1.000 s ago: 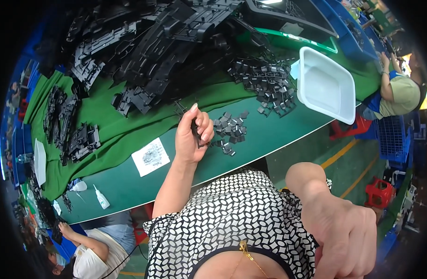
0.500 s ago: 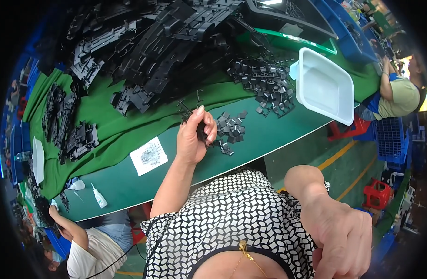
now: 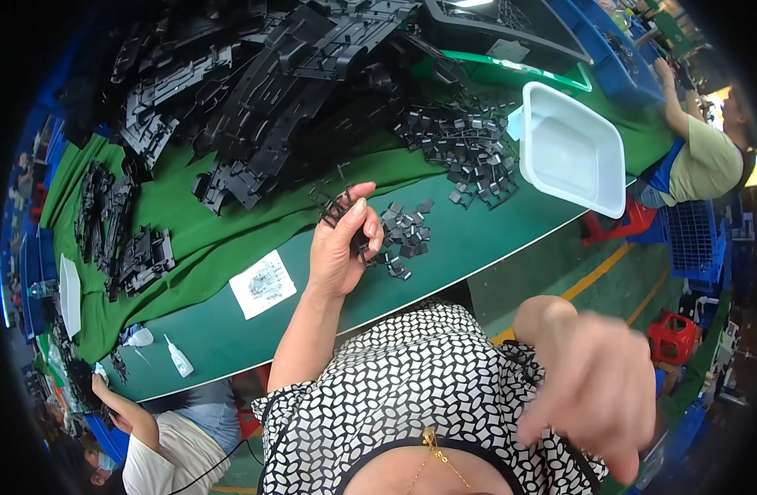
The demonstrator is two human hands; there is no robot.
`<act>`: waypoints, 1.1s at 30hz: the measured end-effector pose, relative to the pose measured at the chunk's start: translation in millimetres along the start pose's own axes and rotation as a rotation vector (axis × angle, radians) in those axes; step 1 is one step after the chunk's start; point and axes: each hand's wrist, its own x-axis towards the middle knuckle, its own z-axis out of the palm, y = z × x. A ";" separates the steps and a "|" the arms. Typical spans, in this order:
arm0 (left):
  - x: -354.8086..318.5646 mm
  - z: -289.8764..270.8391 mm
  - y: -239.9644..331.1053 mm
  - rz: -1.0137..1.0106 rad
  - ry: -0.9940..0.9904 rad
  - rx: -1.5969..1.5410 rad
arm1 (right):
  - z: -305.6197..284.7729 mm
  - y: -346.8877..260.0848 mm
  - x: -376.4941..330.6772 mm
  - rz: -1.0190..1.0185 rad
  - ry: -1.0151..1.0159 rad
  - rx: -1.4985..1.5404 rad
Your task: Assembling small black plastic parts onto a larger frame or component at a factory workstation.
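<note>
My left hand (image 3: 343,247) is closed over the table's front part, holding a thin, branching black plastic sprue (image 3: 336,208) that sticks up past the thumb. Part of it is hidden inside the fingers. Just right of that hand lies a small heap of square black plastic pieces (image 3: 406,228). Away from the table, at the lower right in front of my body, hovers my right hand (image 3: 597,392). Motion smears its fingers, so I cannot make out whether anything is in them.
Large black moulded parts (image 3: 263,107) are stacked on a green cloth (image 3: 197,198). Beyond the small pieces lies a bigger sprue pile (image 3: 465,153), beside a white tub (image 3: 572,181). A printed paper (image 3: 263,285) and white bottle (image 3: 179,356) lie left. Co-workers sit at both sides.
The sprue in my left hand has tilted left, and the index finger has lifted a little. My right hand's fingers have shifted and blurred. The right-hand co-worker's arm has reached further forward.
</note>
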 end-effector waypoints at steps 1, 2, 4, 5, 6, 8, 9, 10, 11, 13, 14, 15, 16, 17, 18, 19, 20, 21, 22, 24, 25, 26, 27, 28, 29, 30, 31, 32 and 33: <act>-2.7 -2.6 1.2 0.005 -0.013 0.002 | -10.6 7.9 -11.4 0.001 0.012 -0.171; -0.4 5.1 1.0 -0.010 -0.039 0.002 | -39.1 19.1 -24.6 0.024 -0.040 -0.320; -2.4 -2.4 -1.6 -0.031 0.020 0.041 | -59.5 29.8 -31.7 0.652 0.150 -1.242; -3.7 1.7 0.5 -0.025 -0.004 0.046 | -84.2 38.3 -46.8 0.679 0.056 -1.455; -3.3 1.7 -0.6 -0.025 -0.013 0.044 | -105.6 41.5 -64.8 0.702 -0.043 -1.672; -1.7 0.8 -2.3 -0.039 -0.024 0.052 | -127.5 39.3 -79.8 0.731 -0.135 -1.791; -1.3 0.0 -3.5 -0.032 -0.007 0.065 | -133.8 39.8 -86.5 0.768 -0.230 -1.895; -0.6 -0.8 -4.6 -0.032 -0.010 0.064 | -140.0 41.4 -92.4 0.767 -0.231 -1.898; -0.4 -2.5 -3.9 -0.030 -0.028 0.044 | -144.3 44.6 -96.9 0.769 -0.258 -1.927; 0.7 -0.1 -3.0 -0.020 -0.006 0.049 | -147.6 45.1 -98.4 0.770 -0.277 -1.957; 0.4 -0.1 -3.2 -0.018 -0.003 0.054 | -147.7 46.2 -96.5 0.767 -0.288 -1.948; 0.2 -0.6 -3.3 -0.028 0.024 0.060 | -147.2 47.2 -94.1 0.765 -0.299 -1.940; 0.0 -0.6 -3.2 -0.039 0.052 0.066 | -145.1 47.4 -90.5 0.763 -0.294 -1.936; -0.4 0.6 -3.5 -0.037 0.067 0.076 | -141.3 47.3 -86.4 0.716 -0.218 -1.901; -0.5 1.8 -3.4 -0.031 0.067 0.098 | -136.5 47.4 -83.1 0.670 -0.144 -1.864; -0.7 2.6 -3.4 -0.025 0.068 0.119 | -128.6 49.1 -81.3 0.605 -0.034 -1.843; -1.4 2.3 -3.6 -0.030 0.068 0.108 | -115.8 51.6 -78.0 0.615 0.019 -1.791; -2.7 2.9 -5.9 -0.014 0.073 0.086 | -102.0 53.9 -77.3 0.621 0.081 -1.720; -3.1 3.0 -9.0 0.004 0.079 0.066 | -87.5 58.2 -78.9 0.668 0.099 -1.647; -0.9 3.6 -11.8 0.098 0.067 0.139 | -64.4 73.5 -85.9 0.588 -0.026 -1.563; 0.2 1.9 -15.1 0.123 0.091 0.150 | -51.3 81.8 -89.9 0.608 -0.026 -1.517; 1.6 -2.1 -19.0 0.125 0.070 0.118 | -44.2 89.0 -94.1 0.600 -0.048 -1.490; 1.6 -3.6 -19.0 0.109 0.068 0.150 | -38.0 95.6 -97.7 0.590 -0.070 -1.463; 3.6 -5.9 -19.5 0.145 0.040 0.160 | -31.7 100.7 -99.6 0.590 -0.087 -1.446; 2.6 -3.3 -16.3 0.123 0.096 0.243 | -27.5 102.7 -100.8 0.573 -0.087 -1.434; 1.6 1.7 -11.7 0.100 0.149 0.326 | -24.6 104.6 -101.7 0.556 -0.088 -1.425; 1.5 6.9 -7.7 0.047 0.227 0.337 | -23.5 106.8 -103.0 0.543 -0.090 -1.427; 0.4 6.4 -7.5 0.047 0.228 0.339 | -22.7 106.2 -103.1 0.543 -0.087 -1.425; -0.6 5.1 -7.5 0.028 0.245 0.324 | -22.1 105.3 -103.0 0.547 -0.108 -1.404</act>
